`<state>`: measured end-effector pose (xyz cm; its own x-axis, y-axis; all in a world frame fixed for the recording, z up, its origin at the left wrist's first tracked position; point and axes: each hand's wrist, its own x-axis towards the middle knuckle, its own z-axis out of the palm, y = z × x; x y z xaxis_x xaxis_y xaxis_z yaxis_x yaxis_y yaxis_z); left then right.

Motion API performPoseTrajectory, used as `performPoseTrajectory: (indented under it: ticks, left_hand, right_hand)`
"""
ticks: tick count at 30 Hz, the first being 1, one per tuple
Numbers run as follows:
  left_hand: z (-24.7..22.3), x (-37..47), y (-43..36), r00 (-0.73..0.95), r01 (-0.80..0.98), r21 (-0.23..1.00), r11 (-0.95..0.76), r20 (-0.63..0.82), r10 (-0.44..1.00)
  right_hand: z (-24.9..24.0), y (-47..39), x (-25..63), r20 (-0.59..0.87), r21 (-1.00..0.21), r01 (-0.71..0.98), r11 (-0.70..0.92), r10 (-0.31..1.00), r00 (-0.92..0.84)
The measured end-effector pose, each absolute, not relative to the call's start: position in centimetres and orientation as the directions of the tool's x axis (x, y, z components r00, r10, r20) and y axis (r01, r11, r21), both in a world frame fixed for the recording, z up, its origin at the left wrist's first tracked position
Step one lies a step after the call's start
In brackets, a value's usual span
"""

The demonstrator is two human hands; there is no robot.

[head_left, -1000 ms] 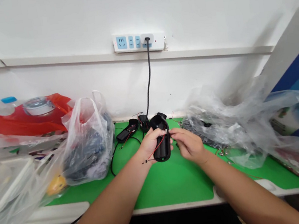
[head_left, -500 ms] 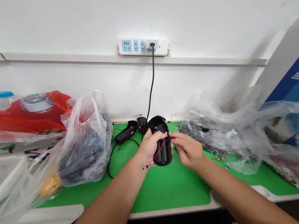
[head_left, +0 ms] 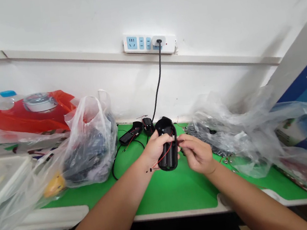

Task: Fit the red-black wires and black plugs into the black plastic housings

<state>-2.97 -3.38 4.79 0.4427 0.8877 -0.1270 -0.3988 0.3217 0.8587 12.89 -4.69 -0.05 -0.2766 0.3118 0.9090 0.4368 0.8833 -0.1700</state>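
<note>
My left hand (head_left: 158,148) is wrapped round a black plastic housing (head_left: 168,158), its thumb pressed on the inside near a small white part (head_left: 173,138). The housing is an open, rounded shell held upright above the green table. A thin red wire (head_left: 163,155) crosses it and ends in a small dark connector by my left wrist. At the shell's right edge, my right hand (head_left: 196,152) has its thumb and forefinger pinched together; whatever lies between them is too small to make out.
Behind lie a similar black shell (head_left: 130,134) and a round black part (head_left: 148,125). A black cable runs up to a power strip (head_left: 149,43) on the wall. Plastic bags flank the green tabletop (head_left: 178,198), a filled one (head_left: 90,149) left and a crumpled one (head_left: 222,121) right.
The view has shifted slightly, so everything sits a little further right. Both hands keep the same hold at the housing, with hardly any movement.
</note>
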Motion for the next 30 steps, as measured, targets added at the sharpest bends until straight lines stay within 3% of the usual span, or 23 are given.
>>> performPoseTrajectory:
  ticks: [15,17,19,23,26,30]
  left_hand:
    - [4.0,-3.0,-2.9,0.503,-0.385,0.843,0.376,-0.150,0.851]
    - [3.9,-2.9,-2.9,0.501,-0.383,0.847,0.369,-0.145,0.853]
    - [3.9,-2.8,-2.9,0.480,-0.397,0.853,0.340,-0.123,0.869]
    - [3.6,-2.1,-3.2,0.369,-0.405,0.885,0.230,-0.072,0.927]
    - [3.3,-1.6,-3.3,0.310,-0.389,0.907,0.160,-0.035,0.950]
    - [3.1,-1.4,-3.2,0.292,-0.392,0.911,0.125,-0.006,0.957]
  right_hand:
    - [0.3,-5.1,12.8,0.899,-0.239,0.399,0.885,0.358,-0.254]
    - [0.2,-5.0,12.7,0.894,-0.322,0.343,0.883,0.402,-0.197]
    - [0.1,-4.8,12.5,0.858,-0.480,0.212,0.851,0.506,-0.088]
    - [0.0,-4.0,12.2,0.585,-0.770,-0.269,0.578,0.808,0.062]
    - [0.2,-3.6,12.2,0.349,-0.803,-0.527,0.278,0.936,-0.039]
    - [0.8,-3.5,12.8,0.199,-0.775,-0.629,0.054,0.966,-0.163]
